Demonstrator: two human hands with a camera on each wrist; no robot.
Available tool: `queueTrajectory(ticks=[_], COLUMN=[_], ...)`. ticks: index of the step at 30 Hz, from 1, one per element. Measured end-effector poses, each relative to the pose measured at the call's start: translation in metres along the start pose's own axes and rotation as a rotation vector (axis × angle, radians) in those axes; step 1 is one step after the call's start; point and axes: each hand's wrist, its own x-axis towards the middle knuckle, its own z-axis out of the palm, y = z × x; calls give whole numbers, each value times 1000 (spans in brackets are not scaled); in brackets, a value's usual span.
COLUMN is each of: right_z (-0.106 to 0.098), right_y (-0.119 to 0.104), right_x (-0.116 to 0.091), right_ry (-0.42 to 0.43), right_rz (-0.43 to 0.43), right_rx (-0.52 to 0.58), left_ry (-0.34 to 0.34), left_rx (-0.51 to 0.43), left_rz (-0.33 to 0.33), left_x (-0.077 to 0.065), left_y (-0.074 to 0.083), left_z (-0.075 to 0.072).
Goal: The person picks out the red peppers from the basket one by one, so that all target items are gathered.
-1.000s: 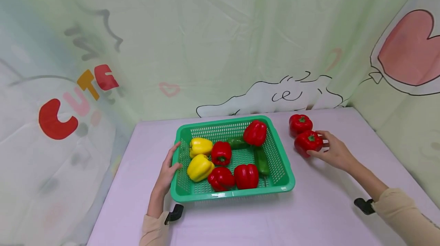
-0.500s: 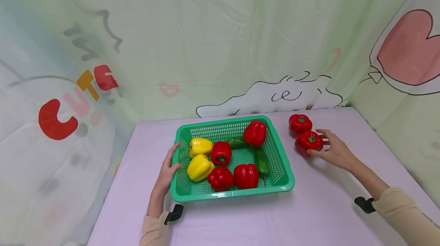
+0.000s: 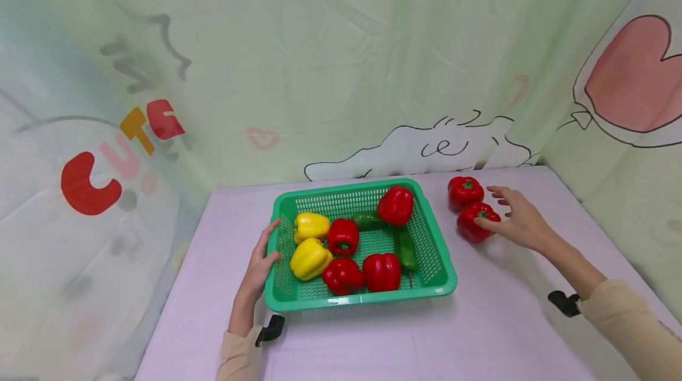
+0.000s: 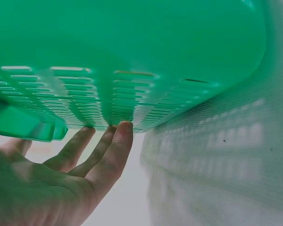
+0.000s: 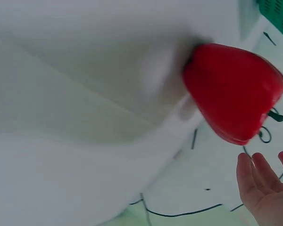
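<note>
On the table, a green plastic basket (image 3: 362, 301) holds red bell peppers (image 3: 381, 273), two yellow bell peppers (image 3: 311, 260) and green peppers (image 3: 406, 249). My left hand (image 3: 259, 264) is at the basket's left side; in the left wrist view its extended fingertips (image 4: 125, 127) touch the slotted wall from outside. Right of the basket, two more red bell peppers stand close together, the farther one (image 3: 465, 193) behind the nearer one (image 3: 474, 224). My right hand (image 3: 519, 221) hovers just right of the nearer pepper, fingers spread, holding nothing; the right wrist view shows a gap between them.
A pale lilac cloth covers the table (image 3: 362, 345). Behind it hangs a light green printed curtain (image 3: 341, 73), which also runs along both sides. Dark wrist mounts (image 3: 563, 304) stick out from both sleeves.
My right hand has let go of the nearer red bell pepper and lifted slightly, its fingers spreading. That pepper stays almost in place. My left hand and the basket have not visibly moved.
</note>
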Motion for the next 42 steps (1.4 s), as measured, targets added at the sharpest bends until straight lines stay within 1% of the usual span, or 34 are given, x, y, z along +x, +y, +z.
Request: queueTrajectory(ticks=[4,8,10,16,23,27,30,32,35,38,42], right_z=[-5,-6,-3,10,34,47,54,57,61,64,69], right_y=[-23,-52,-65,-99,-128,-141,-147,-150,-151,-151,-148], right_x=[10,23,29,46,63,69,72,74,75,74,73], right_ry=[3,-36,-58,-131,-255,-308,-301,-296,-314,-328,-308], right_rz=[-52,-103,-138,-304,-456,-530,-571,-579,-583,-583,-588], right_rx=[-19,-36,-65,-179,-294,-364,-440,-486,-537,-571,-607], left_ry=[9,14,15,15,2,0,-1,-5,-11,-8,-9], left_rx=[4,2,5,14,4,-5,-8,-10,-14,-11,-13], left_rz=[-5,-4,-7,-5,14,10,14,20,26,26,23], left_x=[-1,-2,-2,-2,0,1,2,2,3,2,2], left_y=[0,-1,-2,-1,1,1,2,2,2,2,-1], left_z=[-1,-2,-2,-3,-2,-2,-2,-2,-2,-1,0])
